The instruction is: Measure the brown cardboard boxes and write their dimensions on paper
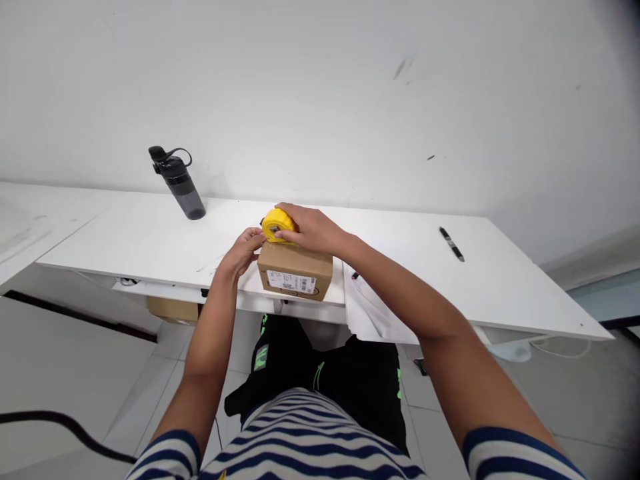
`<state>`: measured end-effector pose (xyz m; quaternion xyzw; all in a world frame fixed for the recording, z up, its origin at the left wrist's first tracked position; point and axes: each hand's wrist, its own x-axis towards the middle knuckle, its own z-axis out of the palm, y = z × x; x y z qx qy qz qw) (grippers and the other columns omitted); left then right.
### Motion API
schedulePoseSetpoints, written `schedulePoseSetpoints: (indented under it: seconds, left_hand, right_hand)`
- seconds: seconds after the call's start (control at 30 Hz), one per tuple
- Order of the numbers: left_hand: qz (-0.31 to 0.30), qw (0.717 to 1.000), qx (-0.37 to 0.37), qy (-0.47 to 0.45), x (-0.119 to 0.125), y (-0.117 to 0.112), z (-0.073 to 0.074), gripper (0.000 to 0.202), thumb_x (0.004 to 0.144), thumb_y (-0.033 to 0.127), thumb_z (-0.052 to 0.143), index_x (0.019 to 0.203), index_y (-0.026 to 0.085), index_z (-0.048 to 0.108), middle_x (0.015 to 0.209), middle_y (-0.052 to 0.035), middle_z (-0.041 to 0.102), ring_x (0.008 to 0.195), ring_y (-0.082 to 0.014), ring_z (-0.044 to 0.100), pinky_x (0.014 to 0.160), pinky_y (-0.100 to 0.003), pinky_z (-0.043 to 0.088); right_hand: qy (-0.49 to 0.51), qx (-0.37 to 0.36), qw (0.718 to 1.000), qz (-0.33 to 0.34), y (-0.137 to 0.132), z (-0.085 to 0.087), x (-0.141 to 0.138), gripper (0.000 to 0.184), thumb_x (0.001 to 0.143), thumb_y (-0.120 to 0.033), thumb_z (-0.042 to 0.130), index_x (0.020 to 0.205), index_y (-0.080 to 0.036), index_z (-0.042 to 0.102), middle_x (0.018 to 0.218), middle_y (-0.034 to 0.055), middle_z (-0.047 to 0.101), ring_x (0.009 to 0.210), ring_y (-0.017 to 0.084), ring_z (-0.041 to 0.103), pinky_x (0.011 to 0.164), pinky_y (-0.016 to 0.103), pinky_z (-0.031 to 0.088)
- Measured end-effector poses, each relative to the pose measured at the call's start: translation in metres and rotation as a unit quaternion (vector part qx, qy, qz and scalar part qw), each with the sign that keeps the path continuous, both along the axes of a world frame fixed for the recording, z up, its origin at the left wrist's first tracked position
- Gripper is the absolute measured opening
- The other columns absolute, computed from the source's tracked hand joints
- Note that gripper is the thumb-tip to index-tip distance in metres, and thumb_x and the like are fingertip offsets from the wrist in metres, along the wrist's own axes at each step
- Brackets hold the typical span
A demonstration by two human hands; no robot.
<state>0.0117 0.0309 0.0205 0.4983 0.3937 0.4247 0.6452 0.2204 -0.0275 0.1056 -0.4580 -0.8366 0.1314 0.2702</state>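
My right hand (313, 229) is wrapped round a yellow tape measure (275, 221), holding it on the top of a brown cardboard box (295, 272). The box sits near the front edge of the white desk, its white printed label facing me. At the box's left end is my left hand (244, 251), its fingers bent and drawn together close to the front of the tape measure. What those fingertips pinch, if anything, is too small to make out. No drawn-out length of blade is clearly visible.
A dark water bottle (183, 183) stands at the back left of the desk (400, 247), by the wall. White papers (373, 310) lie right of the box, partly under my right arm. A black pen (452, 244) lies farther right.
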Motion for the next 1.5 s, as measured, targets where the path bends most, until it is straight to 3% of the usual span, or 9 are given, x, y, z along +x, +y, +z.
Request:
schedulePoseSetpoints:
  seconds: [0.13, 0.23, 0.4, 0.77, 0.97, 1.07, 1.2, 1.33, 1.5]
  left_hand:
    - [0.032, 0.999, -0.001, -0.030, 0.005, -0.006, -0.002, 0.046, 0.063, 0.044, 0.083, 0.089, 0.022, 0.053, 0.086, 0.0022, 0.064, 0.075, -0.0124, 0.059, 0.063, -0.023, 0.044]
    - [0.037, 0.999, 0.039, 0.008, 0.010, -0.010, 0.007, 0.044, 0.065, 0.038, 0.081, 0.094, 0.023, 0.052, 0.118, -0.0029, 0.068, 0.101, -0.0178, 0.064, 0.073, -0.026, 0.048]
    - [-0.018, 0.994, 0.088, 0.066, 0.026, -0.017, 0.020, 0.044, 0.067, 0.030, 0.079, 0.096, 0.024, 0.048, 0.153, -0.0105, 0.052, 0.134, -0.0259, 0.053, 0.095, -0.037, 0.049]
    - [-0.130, 0.979, 0.158, 0.021, 0.053, -0.028, 0.019, 0.020, 0.073, 0.024, 0.067, 0.088, 0.022, 0.055, 0.154, -0.0112, 0.054, 0.146, -0.0309, 0.045, 0.115, -0.050, 0.038]
    - [-0.134, 0.970, 0.195, 0.051, 0.059, -0.025, 0.010, 0.013, 0.083, 0.032, 0.062, 0.087, 0.020, 0.065, 0.151, -0.0078, 0.055, 0.149, -0.0280, 0.041, 0.123, -0.045, 0.029]
    - [-0.142, 0.968, 0.200, 0.055, 0.057, -0.023, 0.009, 0.016, 0.083, 0.035, 0.064, 0.088, 0.021, 0.062, 0.149, -0.0080, 0.056, 0.145, -0.0271, 0.046, 0.119, -0.043, 0.035]
    - [-0.163, 0.963, 0.203, 0.061, 0.052, -0.024, 0.011, 0.019, 0.082, 0.034, 0.067, 0.092, 0.022, 0.055, 0.147, -0.0078, 0.058, 0.136, -0.0254, 0.053, 0.111, -0.042, 0.043]
    - [-0.151, 0.965, 0.202, 0.065, 0.048, -0.026, 0.011, 0.021, 0.082, 0.033, 0.068, 0.092, 0.023, 0.053, 0.149, -0.0083, 0.056, 0.138, -0.0260, 0.051, 0.109, -0.042, 0.044]
    - [-0.145, 0.968, 0.198, 0.061, 0.052, -0.027, 0.010, 0.021, 0.081, 0.032, 0.067, 0.093, 0.024, 0.052, 0.148, -0.0069, 0.055, 0.138, -0.0260, 0.050, 0.106, -0.040, 0.046]
  right_hand:
    - [-0.002, -0.024, 1.000, -0.017, -0.008, -0.003, 0.011, 0.049, 0.091, -0.048, 0.057, 0.133, -0.023, 0.054, 0.116, 0.0085, 0.071, 0.090, 0.025, 0.064, 0.076, 0.034, 0.043]
    - [-0.015, -0.032, 0.999, -0.016, -0.023, -0.002, 0.024, 0.050, 0.091, -0.049, 0.058, 0.134, -0.024, 0.052, 0.119, 0.0084, 0.070, 0.093, 0.025, 0.064, 0.078, 0.035, 0.044]
    - [-0.040, -0.033, 0.998, -0.023, -0.056, 0.002, 0.047, 0.044, 0.094, -0.048, 0.054, 0.131, -0.025, 0.054, 0.121, 0.0084, 0.070, 0.095, 0.025, 0.064, 0.078, 0.035, 0.045]
    - [-0.018, -0.065, 0.997, -0.040, -0.075, 0.008, 0.067, 0.042, 0.094, -0.045, 0.053, 0.131, -0.025, 0.056, 0.125, 0.0087, 0.068, 0.097, 0.025, 0.063, 0.081, 0.037, 0.047]
    - [0.048, -0.058, 0.996, -0.057, -0.068, -0.015, 0.077, 0.062, 0.095, -0.052, 0.052, 0.151, -0.026, 0.042, 0.134, 0.0118, 0.062, 0.099, 0.026, 0.063, 0.084, 0.040, 0.052]
    - [-0.008, -0.033, 0.997, -0.066, -0.069, -0.021, 0.076, 0.064, 0.099, -0.051, 0.045, 0.158, -0.030, 0.034, 0.129, 0.0129, 0.062, 0.104, 0.029, 0.062, 0.088, 0.044, 0.051]
    - [-0.095, -0.003, 0.994, -0.058, -0.081, -0.009, 0.076, 0.056, 0.102, -0.049, 0.038, 0.155, -0.033, 0.043, 0.112, 0.0126, 0.063, 0.093, 0.028, 0.062, 0.082, 0.044, 0.051]
    - [-0.056, -0.017, 0.995, -0.079, -0.108, 0.004, 0.114, 0.052, 0.101, -0.052, 0.041, 0.151, -0.037, 0.050, 0.112, 0.0098, 0.066, 0.087, 0.024, 0.062, 0.079, 0.042, 0.052]
    - [0.033, -0.074, 0.981, -0.176, -0.139, -0.006, 0.182, 0.050, 0.092, -0.056, 0.060, 0.141, -0.045, 0.060, 0.127, 0.0001, 0.071, 0.085, 0.023, 0.062, 0.079, 0.046, 0.056]
